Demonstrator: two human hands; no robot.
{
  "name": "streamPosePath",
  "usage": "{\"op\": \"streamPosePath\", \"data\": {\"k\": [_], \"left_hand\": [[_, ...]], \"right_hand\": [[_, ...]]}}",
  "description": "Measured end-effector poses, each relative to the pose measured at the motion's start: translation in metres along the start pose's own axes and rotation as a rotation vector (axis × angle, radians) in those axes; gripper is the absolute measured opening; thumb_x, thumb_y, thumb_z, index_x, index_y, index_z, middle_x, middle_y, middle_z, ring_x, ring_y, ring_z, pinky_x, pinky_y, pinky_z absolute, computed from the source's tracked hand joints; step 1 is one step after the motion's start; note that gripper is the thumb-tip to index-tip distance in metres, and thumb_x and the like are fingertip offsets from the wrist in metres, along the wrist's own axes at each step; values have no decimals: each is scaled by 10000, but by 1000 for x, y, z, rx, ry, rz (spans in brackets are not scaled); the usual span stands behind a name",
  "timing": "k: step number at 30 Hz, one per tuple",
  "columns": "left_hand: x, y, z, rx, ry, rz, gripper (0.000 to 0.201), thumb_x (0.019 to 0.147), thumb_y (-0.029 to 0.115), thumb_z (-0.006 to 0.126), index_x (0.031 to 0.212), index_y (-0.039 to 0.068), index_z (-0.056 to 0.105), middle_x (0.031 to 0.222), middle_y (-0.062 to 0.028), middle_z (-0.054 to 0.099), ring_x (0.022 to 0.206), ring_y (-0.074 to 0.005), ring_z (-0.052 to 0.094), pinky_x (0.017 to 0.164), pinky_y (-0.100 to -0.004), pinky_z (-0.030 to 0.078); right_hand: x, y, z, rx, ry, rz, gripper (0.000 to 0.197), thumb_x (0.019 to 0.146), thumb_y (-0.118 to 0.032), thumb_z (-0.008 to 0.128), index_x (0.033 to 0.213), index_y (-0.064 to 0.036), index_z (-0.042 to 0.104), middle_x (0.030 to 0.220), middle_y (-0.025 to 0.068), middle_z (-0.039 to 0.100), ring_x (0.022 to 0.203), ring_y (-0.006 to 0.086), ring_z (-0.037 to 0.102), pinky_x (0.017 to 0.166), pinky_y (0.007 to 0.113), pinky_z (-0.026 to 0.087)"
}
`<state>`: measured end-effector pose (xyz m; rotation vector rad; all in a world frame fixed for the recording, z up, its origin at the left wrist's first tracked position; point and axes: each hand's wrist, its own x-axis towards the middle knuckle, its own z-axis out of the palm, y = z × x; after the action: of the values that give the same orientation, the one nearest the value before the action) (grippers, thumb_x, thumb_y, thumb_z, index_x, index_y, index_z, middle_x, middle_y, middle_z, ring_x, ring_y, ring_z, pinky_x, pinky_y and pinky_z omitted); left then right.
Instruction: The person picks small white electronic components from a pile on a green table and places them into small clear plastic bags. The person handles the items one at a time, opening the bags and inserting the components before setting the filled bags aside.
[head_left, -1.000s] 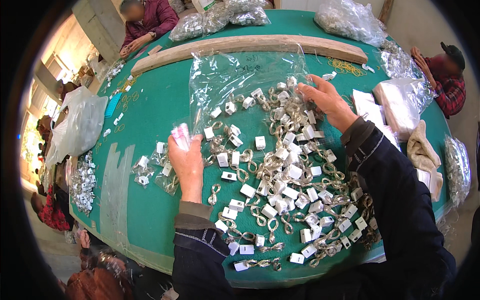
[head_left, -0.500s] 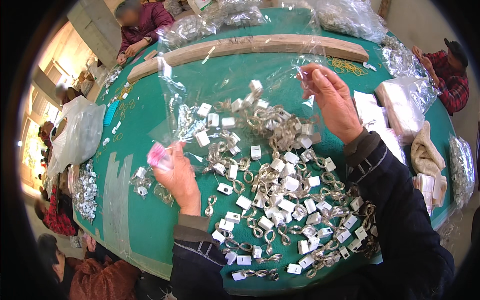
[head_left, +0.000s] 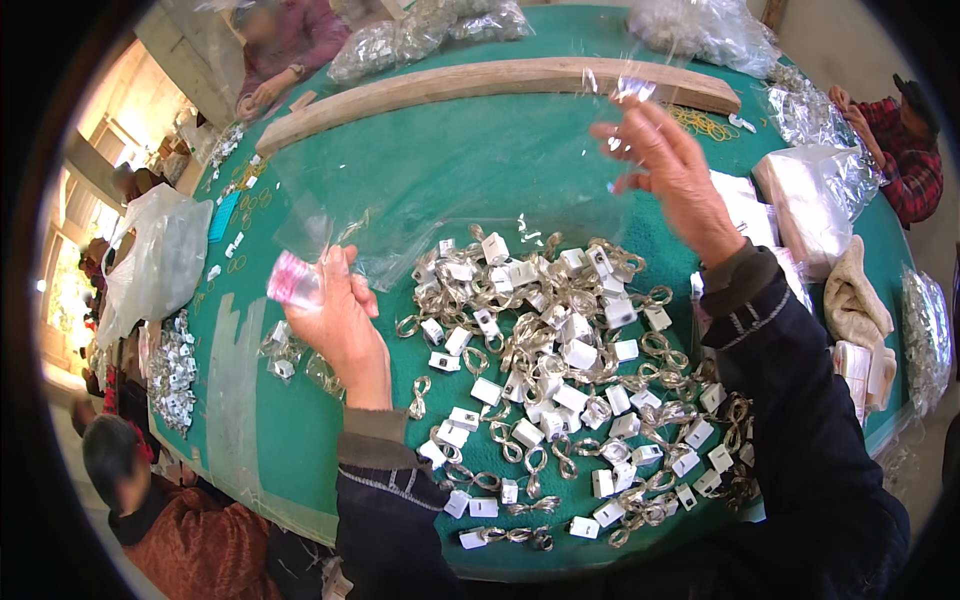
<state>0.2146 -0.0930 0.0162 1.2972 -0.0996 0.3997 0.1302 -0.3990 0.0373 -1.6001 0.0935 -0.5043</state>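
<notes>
A large clear plastic bag (head_left: 420, 190) is stretched thin between my hands, above the green tabletop. My left hand (head_left: 345, 335) is closed on its left side, and a pink-and-white piece (head_left: 295, 281) sticks out by the thumb; I cannot make out what it is. My right hand (head_left: 675, 175), raised higher and somewhat blurred, grips the bag's other side with bent fingers. Beneath and nearer to me lies a heap of small white plastic boxes (head_left: 578, 354), each with a bundled, greyish coiled wire. No boxes show inside the bag.
A long wooden beam (head_left: 480, 88) crosses the far table. Filled clear bags (head_left: 705, 35) lie behind it. At right are stacked plastic packets (head_left: 800, 205) and a beige cloth (head_left: 855, 295); at left, a whitish bag (head_left: 160, 260) and more boxes (head_left: 172, 380). Co-workers sit around the edges.
The boxes that were in the bag now lie on the heap. My right hand has risen; my left has shifted slightly left. The person at lower left has moved further into view.
</notes>
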Motion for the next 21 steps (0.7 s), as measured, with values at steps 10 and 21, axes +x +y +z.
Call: {"op": "streamPosePath", "data": {"k": [10,21], "left_hand": [[28,-17,18,0,8,-77,325,883,-5,659,1157,-23,487,813,-114,619,494,-98,515,350,-223,365],[31,-22,15,62,-57,-186,178,866,23,688,965,-17,545,788,-113,632,517,-103,526,353,-235,362]], "right_hand": [[8,37,-19,-110,-318,103,1117,809,-258,826,1577,-150,22,1277,276,583,1134,278,618,1018,408,467],[7,36,-11,-36,-123,312,423,966,-158,599,1338,-13,459,828,0,541,662,52,493,558,224,461]]}}
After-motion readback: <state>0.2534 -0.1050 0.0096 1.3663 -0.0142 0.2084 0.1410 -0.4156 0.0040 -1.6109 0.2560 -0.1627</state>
